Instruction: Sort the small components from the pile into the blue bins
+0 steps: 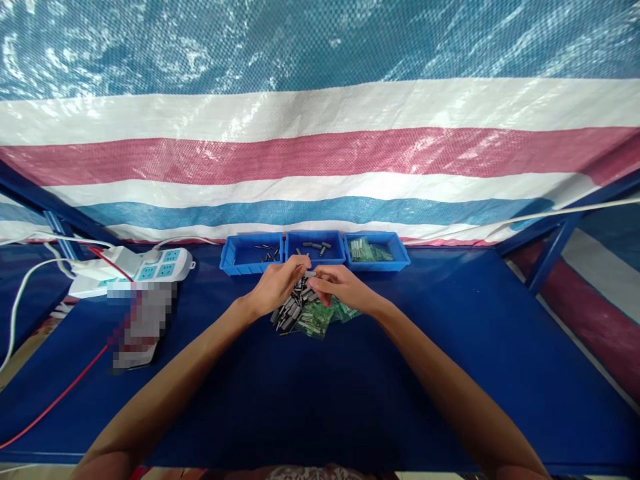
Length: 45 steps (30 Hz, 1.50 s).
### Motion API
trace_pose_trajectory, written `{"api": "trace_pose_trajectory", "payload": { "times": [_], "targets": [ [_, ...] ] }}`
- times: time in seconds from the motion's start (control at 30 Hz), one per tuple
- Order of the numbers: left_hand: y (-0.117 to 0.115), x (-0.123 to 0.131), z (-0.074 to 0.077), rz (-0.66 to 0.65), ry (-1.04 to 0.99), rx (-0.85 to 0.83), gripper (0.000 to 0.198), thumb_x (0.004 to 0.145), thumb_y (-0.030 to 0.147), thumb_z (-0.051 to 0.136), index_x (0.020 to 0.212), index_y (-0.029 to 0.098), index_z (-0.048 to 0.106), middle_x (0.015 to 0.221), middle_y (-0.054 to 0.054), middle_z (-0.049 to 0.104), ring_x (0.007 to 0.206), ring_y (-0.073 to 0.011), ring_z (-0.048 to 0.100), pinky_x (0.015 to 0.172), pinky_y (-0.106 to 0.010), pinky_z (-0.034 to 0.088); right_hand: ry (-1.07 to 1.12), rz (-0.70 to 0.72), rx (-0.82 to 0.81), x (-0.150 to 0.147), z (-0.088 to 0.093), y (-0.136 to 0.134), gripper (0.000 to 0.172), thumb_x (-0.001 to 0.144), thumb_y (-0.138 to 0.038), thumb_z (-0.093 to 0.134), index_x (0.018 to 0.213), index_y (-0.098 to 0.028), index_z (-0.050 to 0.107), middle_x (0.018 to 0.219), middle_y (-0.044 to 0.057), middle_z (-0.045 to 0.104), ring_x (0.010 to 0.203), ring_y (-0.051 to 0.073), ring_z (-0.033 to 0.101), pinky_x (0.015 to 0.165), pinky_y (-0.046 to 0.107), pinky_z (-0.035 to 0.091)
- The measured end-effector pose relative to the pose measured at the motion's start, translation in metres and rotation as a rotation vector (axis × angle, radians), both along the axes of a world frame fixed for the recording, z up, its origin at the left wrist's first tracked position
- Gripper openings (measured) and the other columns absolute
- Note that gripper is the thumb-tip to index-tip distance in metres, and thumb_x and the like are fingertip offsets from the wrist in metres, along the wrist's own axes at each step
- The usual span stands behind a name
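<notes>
My left hand (277, 285) and my right hand (340, 287) meet over the middle of the blue table (450, 373), fingers pinched together around a small grey cylindrical part (310, 274). Just beneath them lies a pile of grey cylindrical parts (291, 313) beside several small green circuit boards (320, 320). Behind the hands stand three blue trays: the left tray (240, 267) holds a few thin pins, the middle tray (334, 259) a few grey parts, the right tray (395, 263) green boards.
A white power strip (160, 265) with white cables and a red wire (55, 400) lies at the left. A blurred-out object (143, 327) sits in front of it. A striped tarpaulin (320, 153) hangs behind the table, with blue frame bars at both sides.
</notes>
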<state>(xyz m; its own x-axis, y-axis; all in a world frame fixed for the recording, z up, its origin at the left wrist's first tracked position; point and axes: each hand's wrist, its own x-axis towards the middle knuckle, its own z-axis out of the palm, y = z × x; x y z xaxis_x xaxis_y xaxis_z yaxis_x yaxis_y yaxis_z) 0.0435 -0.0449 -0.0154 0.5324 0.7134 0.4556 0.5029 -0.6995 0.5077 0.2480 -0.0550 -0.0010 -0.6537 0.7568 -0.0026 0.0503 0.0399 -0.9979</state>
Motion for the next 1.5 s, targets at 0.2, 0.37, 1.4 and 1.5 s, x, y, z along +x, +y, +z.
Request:
{"api": "trace_pose_trajectory", "payload": {
  "times": [0.2,0.37,1.4,1.5],
  "targets": [
    [-0.003,0.004,0.005,-0.027,-0.028,-0.114,0.019,0.099,0.029,0.034,0.109,0.017,0.046,0.075,0.001,0.056,0.050,-0.0076,0.043,0.052,-0.020,0.036,-0.030,0.006,-0.003,0.000,-0.008,0.002,0.035,0.093,-0.048,0.048,0.080,-0.015,0.055,0.058,-0.003,0.052,0.047,0.009,0.049,0.048,0.022,0.041],
    [-0.006,0.007,0.009,-0.030,-0.082,-0.174,0.017,0.099,0.029,0.034,0.105,0.017,0.044,0.069,0.004,0.049,0.049,-0.0069,0.036,0.049,-0.019,0.032,-0.029,0.000,0.010,0.000,-0.009,0.002,0.035,0.093,-0.047,0.048,0.080,-0.015,0.056,0.057,-0.003,0.051,0.048,0.010,0.049,0.048,0.022,0.041],
    [0.000,0.005,0.010,-0.065,0.116,-0.195,0.043,0.100,0.038,0.027,0.066,0.016,0.042,0.061,0.003,0.037,0.055,-0.0092,0.036,0.056,-0.024,0.030,0.008,-0.022,-0.094,-0.001,-0.002,0.000,0.040,0.096,-0.047,0.040,0.075,-0.015,0.051,0.056,-0.005,0.042,0.046,0.008,0.043,0.047,0.023,0.035],
    [0.001,0.006,0.012,-0.056,0.106,-0.254,0.045,0.100,0.040,0.027,0.064,0.016,0.041,0.060,0.003,0.038,0.056,-0.0092,0.038,0.057,-0.024,0.030,-0.066,-0.030,0.022,-0.001,0.000,-0.002,0.031,0.095,-0.044,0.045,0.080,-0.017,0.049,0.055,-0.005,0.046,0.046,0.009,0.045,0.048,0.023,0.035]
  ]
}}
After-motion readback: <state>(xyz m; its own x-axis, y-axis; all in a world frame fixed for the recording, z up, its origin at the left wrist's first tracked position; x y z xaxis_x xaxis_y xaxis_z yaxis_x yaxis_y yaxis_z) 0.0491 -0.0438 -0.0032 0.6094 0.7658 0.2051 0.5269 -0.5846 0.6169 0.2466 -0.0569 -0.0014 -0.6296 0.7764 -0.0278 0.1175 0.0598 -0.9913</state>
